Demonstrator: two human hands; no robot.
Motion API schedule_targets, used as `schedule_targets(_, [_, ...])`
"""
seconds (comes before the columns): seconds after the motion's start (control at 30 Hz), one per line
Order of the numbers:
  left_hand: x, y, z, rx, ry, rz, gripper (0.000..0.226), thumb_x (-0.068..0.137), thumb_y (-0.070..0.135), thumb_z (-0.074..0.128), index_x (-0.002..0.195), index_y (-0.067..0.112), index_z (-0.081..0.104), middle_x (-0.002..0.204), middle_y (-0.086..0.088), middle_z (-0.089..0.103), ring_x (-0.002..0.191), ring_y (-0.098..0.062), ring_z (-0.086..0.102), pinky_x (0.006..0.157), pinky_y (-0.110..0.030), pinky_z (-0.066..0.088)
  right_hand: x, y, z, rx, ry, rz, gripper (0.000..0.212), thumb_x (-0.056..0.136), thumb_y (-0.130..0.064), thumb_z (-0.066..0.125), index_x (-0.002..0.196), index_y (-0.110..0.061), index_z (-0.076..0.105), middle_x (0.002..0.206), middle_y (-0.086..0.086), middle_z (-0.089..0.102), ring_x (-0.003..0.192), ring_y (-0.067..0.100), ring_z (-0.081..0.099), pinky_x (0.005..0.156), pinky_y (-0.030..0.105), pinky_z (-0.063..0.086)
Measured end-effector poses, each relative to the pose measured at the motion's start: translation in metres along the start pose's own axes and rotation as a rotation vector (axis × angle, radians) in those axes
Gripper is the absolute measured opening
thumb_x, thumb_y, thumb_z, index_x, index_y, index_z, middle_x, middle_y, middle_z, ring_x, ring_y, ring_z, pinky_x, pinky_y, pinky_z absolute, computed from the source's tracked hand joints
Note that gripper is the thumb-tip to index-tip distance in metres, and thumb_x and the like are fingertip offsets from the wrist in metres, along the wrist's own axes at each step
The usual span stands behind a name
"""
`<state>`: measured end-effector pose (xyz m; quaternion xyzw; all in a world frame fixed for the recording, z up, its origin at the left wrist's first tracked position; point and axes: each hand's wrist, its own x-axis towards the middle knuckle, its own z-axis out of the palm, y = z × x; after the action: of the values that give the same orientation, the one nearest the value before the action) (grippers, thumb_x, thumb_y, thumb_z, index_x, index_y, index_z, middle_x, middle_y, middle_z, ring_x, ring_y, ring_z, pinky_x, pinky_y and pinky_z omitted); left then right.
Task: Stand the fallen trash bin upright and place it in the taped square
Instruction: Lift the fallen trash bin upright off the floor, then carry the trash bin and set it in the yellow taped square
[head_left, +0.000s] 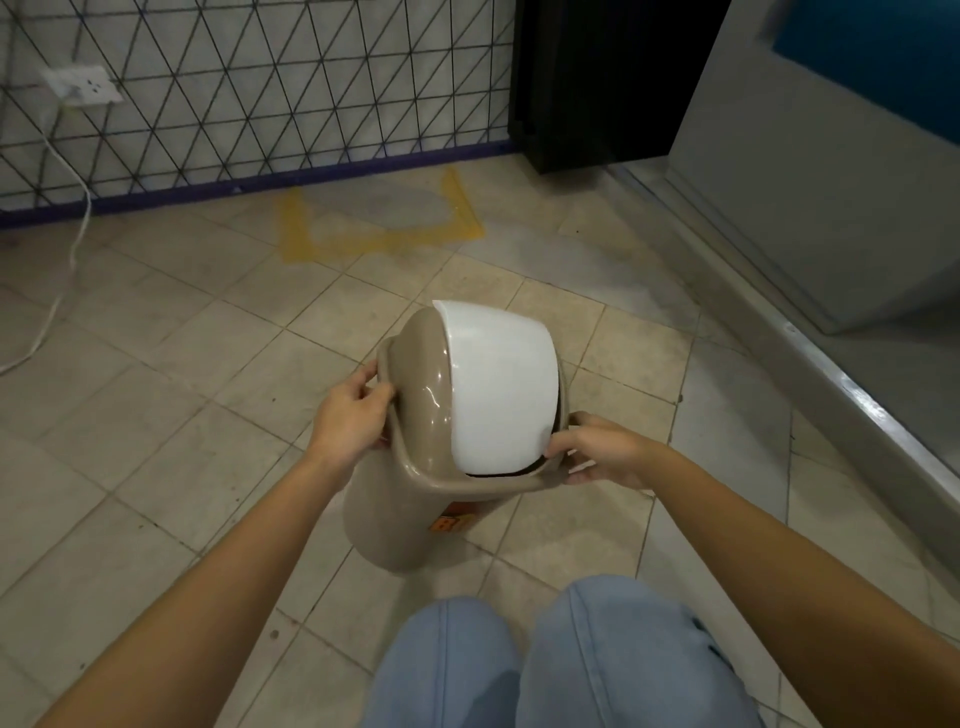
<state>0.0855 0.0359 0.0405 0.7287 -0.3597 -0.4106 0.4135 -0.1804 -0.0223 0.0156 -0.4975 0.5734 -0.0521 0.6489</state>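
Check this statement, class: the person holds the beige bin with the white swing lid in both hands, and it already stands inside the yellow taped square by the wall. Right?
Not quite. Both hands, left hand and right hand, do hold the bin, but the head view shows the yellow taped square empty, farther ahead by the wall.

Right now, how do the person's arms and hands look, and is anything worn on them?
Both arms are bare up to the frame edge: no sleeves show. The left hand and right hand have no gloves, and no rings, watch or bracelet can be seen. Below the arms, light blue jeans cover the knees.
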Motion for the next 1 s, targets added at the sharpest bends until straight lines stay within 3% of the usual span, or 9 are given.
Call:
schedule_targets(0.13, [-0.001, -0.01, -0.011, -0.062, -0.042, -0.007, 0.038, 0.091, 0.025, 0.048, 0.126, 0.038, 0.057, 0.067, 0.011, 0.062, 0.062, -0.01, 0.057, 0.046, -0.022, 0.047, -0.012, -0.014, 0.002, -0.074, -0.055, -0.034, 0.021, 0.08, -0.013, 0.065, 0.095, -0.024, 0.055, 0.099, -0.002, 0.062, 0.088, 0.013, 0.061, 0.068, 0.025, 0.054])
schedule_targets(0.23, [-0.002, -0.021, -0.016, -0.085, -0.036, -0.026, 0.042, 0.091, 0.017, 0.044, 0.125, 0.038, 0.056, 0.066, 0.008, 0.06, 0.06, -0.012, 0.055, 0.042, -0.02, 0.046, -0.015, -0.02, 0.006, -0.101, 0.008, -0.051, 0.044, 0.077, -0.016, 0.069, 0.115, -0.017, 0.048, 0.106, 0.003, 0.06, 0.093, 0.016, 0.061, 0.077, 0.03, 0.055])
schedule_targets(0.37, [-0.003, -0.033, -0.018, -0.093, -0.061, -0.047, 0.045, 0.092, 0.01, 0.041, 0.128, 0.034, 0.053, 0.065, 0.007, 0.06, 0.058, -0.013, 0.055, 0.046, -0.022, 0.048, -0.015, -0.025, 0.013, -0.138, 0.07, -0.064, 0.073, 0.075, -0.018, 0.071, 0.136, -0.016, 0.03, 0.107, 0.006, 0.058, 0.095, 0.019, 0.062, 0.08, 0.033, 0.055])
schedule_targets(0.8, [-0.002, -0.052, -0.016, -0.132, 0.011, -0.047, 0.043, 0.097, 0.015, 0.039, 0.139, 0.026, 0.045, 0.087, -0.002, 0.067, 0.063, -0.009, 0.055, 0.056, -0.027, 0.048, -0.011, -0.017, 0.025, -0.123, 0.087, -0.064, 0.084, 0.071, -0.021, 0.076, 0.138, -0.017, 0.026, 0.104, 0.004, 0.059, 0.09, 0.014, 0.063, 0.062, 0.023, 0.054])
schedule_targets(0.9, [-0.004, -0.051, -0.016, -0.095, 0.048, -0.016, 0.043, 0.096, 0.016, 0.041, 0.139, 0.021, 0.046, 0.085, -0.001, 0.064, 0.071, -0.013, 0.057, 0.073, -0.038, 0.054, -0.013, -0.018, 0.026, -0.175, 0.092, -0.083, 0.093, 0.069, -0.025, 0.078, 0.142, -0.014, 0.022, 0.104, 0.0, 0.057, 0.09, 0.012, 0.062, 0.062, 0.02, 0.054])
schedule_targets(0.93, [-0.004, -0.05, -0.017, -0.054, 0.082, 0.01, 0.043, 0.096, 0.018, 0.043, 0.138, 0.019, 0.046, 0.089, -0.001, 0.064, 0.079, -0.016, 0.058, 0.083, -0.041, 0.053, -0.014, -0.018, 0.026, -0.23, 0.115, -0.117, 0.101, 0.067, -0.028, 0.081, 0.145, -0.015, 0.018, 0.108, -0.002, 0.054, 0.094, 0.011, 0.06, 0.066, 0.019, 0.054])
schedule_targets(1.0, [-0.008, -0.048, -0.017, 0.033, 0.147, 0.081, 0.042, 0.095, 0.02, 0.045, 0.137, 0.018, 0.047, 0.111, -0.002, 0.063, 0.096, -0.016, 0.058, 0.088, -0.034, 0.048, -0.016, -0.02, 0.027, -0.375, 0.2, -0.229, 0.121, 0.057, -0.035, 0.086, 0.148, -0.021, 0.008, 0.133, 0.003, 0.04, 0.118, 0.019, 0.049, 0.091, 0.031, 0.051])
